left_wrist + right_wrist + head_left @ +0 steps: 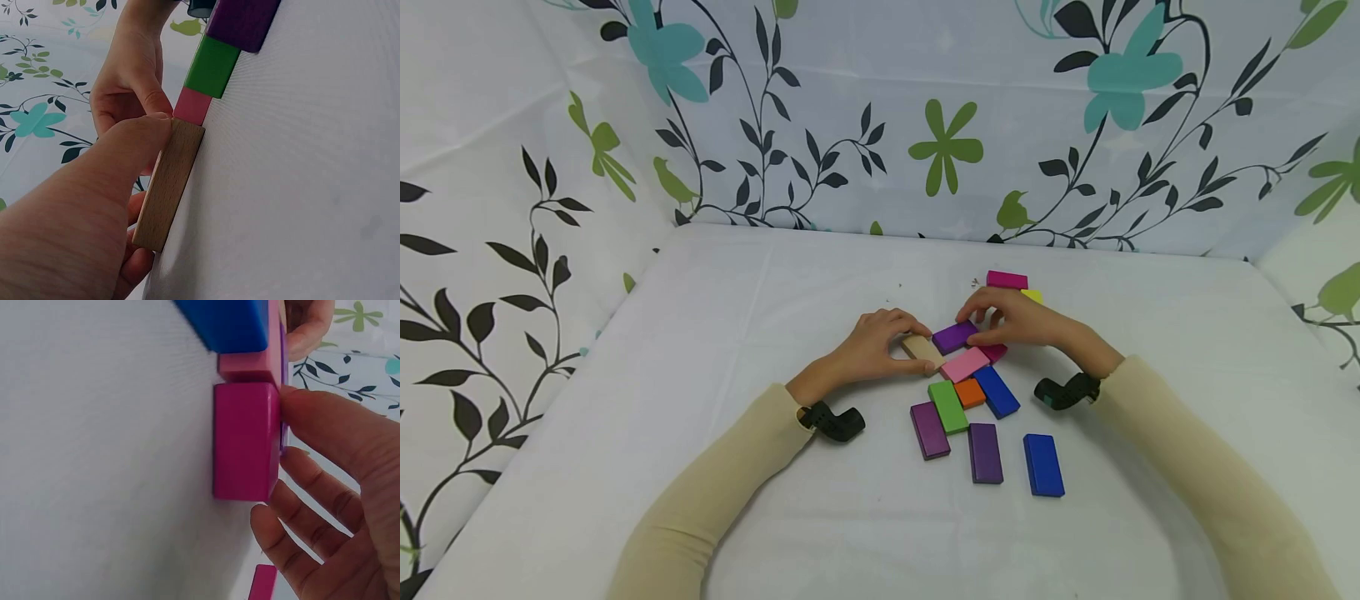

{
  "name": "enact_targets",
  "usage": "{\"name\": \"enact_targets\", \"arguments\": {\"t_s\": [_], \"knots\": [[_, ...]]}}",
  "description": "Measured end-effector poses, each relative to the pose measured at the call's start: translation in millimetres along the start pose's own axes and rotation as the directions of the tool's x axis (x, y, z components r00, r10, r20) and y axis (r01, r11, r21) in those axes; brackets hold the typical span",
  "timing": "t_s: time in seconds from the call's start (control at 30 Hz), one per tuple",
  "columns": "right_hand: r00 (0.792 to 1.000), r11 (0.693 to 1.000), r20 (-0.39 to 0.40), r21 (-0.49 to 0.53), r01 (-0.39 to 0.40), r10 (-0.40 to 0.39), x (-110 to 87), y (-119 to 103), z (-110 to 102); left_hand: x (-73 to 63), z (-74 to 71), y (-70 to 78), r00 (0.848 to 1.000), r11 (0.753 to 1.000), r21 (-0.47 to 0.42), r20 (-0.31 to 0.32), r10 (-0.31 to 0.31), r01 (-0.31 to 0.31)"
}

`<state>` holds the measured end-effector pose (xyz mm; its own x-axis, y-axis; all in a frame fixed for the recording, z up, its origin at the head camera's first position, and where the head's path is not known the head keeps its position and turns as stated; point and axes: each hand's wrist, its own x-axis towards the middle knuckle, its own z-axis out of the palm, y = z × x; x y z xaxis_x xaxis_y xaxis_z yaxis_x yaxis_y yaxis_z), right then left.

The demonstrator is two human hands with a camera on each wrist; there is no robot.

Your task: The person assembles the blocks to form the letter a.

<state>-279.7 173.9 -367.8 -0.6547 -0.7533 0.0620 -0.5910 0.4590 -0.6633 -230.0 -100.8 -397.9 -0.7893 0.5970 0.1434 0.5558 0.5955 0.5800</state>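
Note:
My left hand (876, 346) grips a plain wooden block (922, 351) by its two ends, thumb at the near end and fingers at the far one. The block lies flat against the other pieces. Just right of it, thumb and fingers of my right hand (1022, 321) pinch a purple block (953, 337). A pink block (966, 364) sits on the near side of both. In the right wrist view a magenta block (245, 442) stands right by my right thumb, end to end with the pink one; that hand partly covers it in the head view.
Nearer to me, a blue block (997, 392), an orange block (970, 392), a green block (948, 407) and a dark purple block (930, 431) continue the cluster. Another dark purple block (986, 453) and a blue block (1043, 465) lie apart. Beyond my right hand are magenta (1007, 279) and yellow (1033, 296) blocks.

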Motion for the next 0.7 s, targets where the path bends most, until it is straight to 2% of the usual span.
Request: {"name": "enact_targets", "arguments": {"t_s": [0.13,0.4,0.7], "knots": [[0.999,0.999,0.010,-0.022,-0.034,0.034,3.6,-2.6,0.4,-0.2,-0.1,0.2,1.000,1.000,0.000,0.001,0.001,-0.001],[0.997,0.997,0.057,-0.055,-0.047,0.050,7.5,-7.8,-1.0,0.5,0.1,-0.2,1.000,1.000,0.002,0.001,0.005,-0.005],[0.994,0.997,0.103,-0.068,-0.027,0.034,7.8,-6.7,-2.3,0.7,0.9,-1.4,1.000,1.000,0.007,0.009,-0.003,0.003]]}}
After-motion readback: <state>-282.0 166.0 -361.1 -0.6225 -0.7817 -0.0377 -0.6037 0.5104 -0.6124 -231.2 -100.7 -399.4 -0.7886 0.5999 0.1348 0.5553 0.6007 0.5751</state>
